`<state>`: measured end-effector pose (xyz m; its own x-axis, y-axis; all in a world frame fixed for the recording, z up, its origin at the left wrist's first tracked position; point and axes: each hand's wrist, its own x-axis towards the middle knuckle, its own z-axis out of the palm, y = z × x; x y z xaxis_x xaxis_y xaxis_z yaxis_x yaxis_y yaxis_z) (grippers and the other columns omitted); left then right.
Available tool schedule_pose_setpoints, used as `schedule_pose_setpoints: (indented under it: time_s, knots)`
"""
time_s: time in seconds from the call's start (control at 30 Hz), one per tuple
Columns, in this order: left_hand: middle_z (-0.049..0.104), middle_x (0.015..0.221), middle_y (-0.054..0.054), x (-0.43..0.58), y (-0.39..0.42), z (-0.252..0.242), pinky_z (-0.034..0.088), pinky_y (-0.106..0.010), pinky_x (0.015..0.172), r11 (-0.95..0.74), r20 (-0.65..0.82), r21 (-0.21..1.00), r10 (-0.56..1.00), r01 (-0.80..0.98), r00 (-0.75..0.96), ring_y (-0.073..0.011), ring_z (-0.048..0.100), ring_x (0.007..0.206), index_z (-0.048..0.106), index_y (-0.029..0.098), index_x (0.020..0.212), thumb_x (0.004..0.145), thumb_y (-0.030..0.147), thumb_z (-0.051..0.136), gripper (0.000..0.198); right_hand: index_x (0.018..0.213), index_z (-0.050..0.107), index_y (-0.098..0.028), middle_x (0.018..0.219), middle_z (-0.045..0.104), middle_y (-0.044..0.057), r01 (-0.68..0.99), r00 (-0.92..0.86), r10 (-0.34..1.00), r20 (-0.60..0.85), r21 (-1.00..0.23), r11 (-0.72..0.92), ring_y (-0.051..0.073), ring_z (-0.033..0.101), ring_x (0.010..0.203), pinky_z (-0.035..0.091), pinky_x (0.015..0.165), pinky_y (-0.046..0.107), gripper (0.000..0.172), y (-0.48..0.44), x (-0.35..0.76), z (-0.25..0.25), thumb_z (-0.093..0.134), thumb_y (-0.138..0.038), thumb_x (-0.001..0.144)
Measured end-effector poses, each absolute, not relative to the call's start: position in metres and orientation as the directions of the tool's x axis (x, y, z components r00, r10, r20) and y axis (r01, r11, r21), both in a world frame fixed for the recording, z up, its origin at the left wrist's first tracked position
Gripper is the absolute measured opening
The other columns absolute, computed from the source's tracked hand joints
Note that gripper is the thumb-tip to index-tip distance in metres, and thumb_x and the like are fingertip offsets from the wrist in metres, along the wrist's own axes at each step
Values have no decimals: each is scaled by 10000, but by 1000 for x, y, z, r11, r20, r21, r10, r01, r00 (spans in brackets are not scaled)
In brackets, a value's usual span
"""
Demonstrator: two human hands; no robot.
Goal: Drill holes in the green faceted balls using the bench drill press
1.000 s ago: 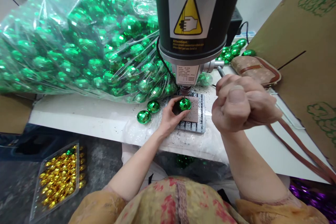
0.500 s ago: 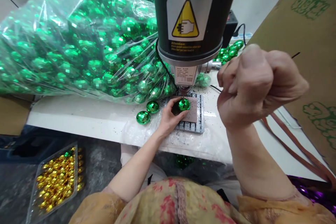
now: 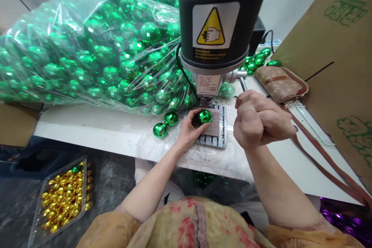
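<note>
Under a black-headed drill press [image 3: 223,19], my left hand [image 3: 190,128] pinches a shiny green faceted ball [image 3: 205,116] between thumb and fingers. The ball sits on a flat pad [image 3: 215,124] over the slotted metal base [image 3: 222,143]. The drill chuck [image 3: 206,101] is right above the ball; whether the bit has entered it I cannot tell. My right hand [image 3: 261,120] is closed in a fist round the press's metal feed lever [image 3: 243,83], whose lower end the fingers hide. Two loose green balls [image 3: 165,124] lie left of my left hand.
A big clear bag [image 3: 95,54] of green balls fills the left and back of the table. A brown handbag [image 3: 280,81] with a long strap lies at right, beside a cardboard box [image 3: 334,66]. Below left stands a clear tray [image 3: 84,197] of small gold balls.
My right hand has come down and slightly left with the lever, uncovering the handbag. My left hand keeps the ball in the same place under the chuck. The view has shifted slightly.
</note>
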<state>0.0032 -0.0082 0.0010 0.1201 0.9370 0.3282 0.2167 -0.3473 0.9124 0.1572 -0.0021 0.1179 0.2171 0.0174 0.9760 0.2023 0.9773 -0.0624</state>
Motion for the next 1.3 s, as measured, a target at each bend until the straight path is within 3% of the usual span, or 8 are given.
schedule_pose_setpoints:
  time_s: [0.13, 0.33, 0.53, 0.73, 0.93, 1.1, 1.2, 1.3]
  knots:
    - [682, 1256, -85, 3, -9, 2, 509, -402, 1034, -347, 330, 913, 937, 213, 112, -246, 651, 1158, 597, 219, 1275, 804, 346, 797, 527, 574, 197, -176, 531, 318, -59, 207, 253, 53, 966, -108, 972, 27, 333, 448, 348, 469, 252, 455, -6, 153, 125, 553, -95, 846]
    - [692, 1194, -84, 6, -12, 4, 537, -381, 975, -333, 330, 917, 943, 218, 52, -227, 669, 1094, 612, 207, 1221, 771, 343, 823, 515, 553, 293, -210, 488, 299, -54, 151, 454, 363, 814, -472, 868, 73, 391, 437, 265, 468, 289, 457, -8, 144, 184, 604, -195, 888]
    - [660, 1083, -66, 5, -33, 3, 563, -335, 860, -361, 411, 877, 906, 318, -104, -200, 670, 991, 599, 203, 1159, 779, 342, 818, 461, 581, 341, -235, 484, 287, -73, 69, 468, 416, 780, -501, 863, 57, 339, 414, 252, 454, 278, 437, 3, 147, 205, 655, -346, 865]
    - [556, 1323, -129, -14, -110, 6, 582, -347, 902, -784, 724, 489, 609, 382, 324, -230, 627, 1144, 644, 235, 1183, 873, 272, 728, 323, 592, 344, -231, 483, 349, -69, 74, 500, 372, 782, -467, 881, 62, 341, 416, 249, 490, 270, 396, 6, 144, 200, 580, -219, 910]
    - [631, 1279, -143, -37, -158, -10, 582, -387, 937, -928, 608, 131, 353, 349, 711, -230, 633, 1129, 609, 243, 1252, 935, 215, 597, 318, 602, 341, -229, 494, 346, -64, 79, 480, 395, 783, -487, 870, 60, 346, 433, 232, 491, 271, 382, 3, 144, 199, 523, -230, 937]
    - [622, 1252, -151, -76, -129, 0, 549, -382, 964, -652, 759, 188, 571, 735, 313, -240, 625, 1162, 610, 206, 1211, 927, 227, 640, 287, 607, 368, -222, 510, 365, -66, 100, 481, 426, 767, -530, 842, 60, 380, 466, 259, 529, 277, 373, 1, 145, 197, 534, -283, 936]
    - [629, 1187, -147, -103, -93, 6, 523, -444, 965, -263, 638, 326, 770, 908, -7, -282, 621, 1131, 599, 210, 1263, 919, 272, 659, 355, 601, 374, -219, 512, 368, -72, 106, 480, 418, 771, -524, 845, 53, 386, 464, 259, 528, 273, 381, 1, 146, 196, 536, -310, 933]
    - [657, 1080, -113, -120, -69, 6, 525, -440, 921, -171, 456, 404, 889, 899, -36, -288, 633, 1045, 606, 217, 1281, 903, 372, 681, 416, 592, 388, -216, 495, 373, -79, 77, 490, 399, 775, -494, 866, 47, 374, 441, 253, 503, 272, 381, 4, 145, 196, 584, -348, 891]
